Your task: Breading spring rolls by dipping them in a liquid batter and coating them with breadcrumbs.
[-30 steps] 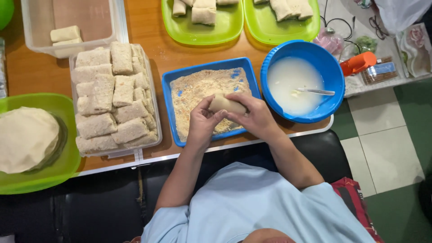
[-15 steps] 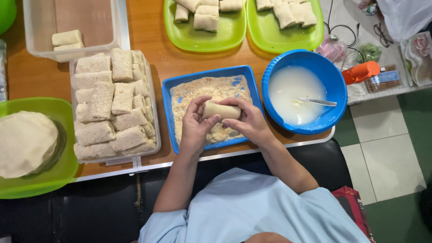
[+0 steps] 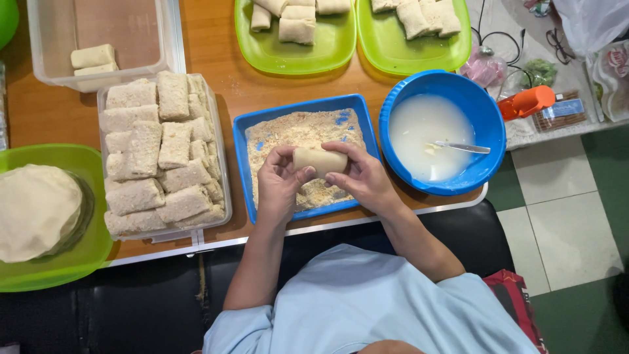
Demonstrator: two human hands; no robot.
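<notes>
A pale cream roll (image 3: pixel 320 160) is seen against the bright blue tray (image 3: pixel 371 141), which is filled with sandy tan crumbs (image 3: pixel 298 134). The round bowl (image 3: pixel 488 121) is coloured the same bright blue, and a milky white liquid (image 3: pixel 422 128) is held in it, with a silver spoon (image 3: pixel 462 147). Golden-beige, speckled coated pieces (image 3: pixel 160 157) are packed in a clear container (image 3: pixel 223 157). Lime green is shown by the plates (image 3: pixel 334 49) and by the tray (image 3: pixel 85 255) bearing off-white wrappers (image 3: pixel 36 210). The table (image 3: pixel 216 59) is patterned in orange-brown wood grain. A light blue shirt (image 3: pixel 367 308) is worn.
</notes>
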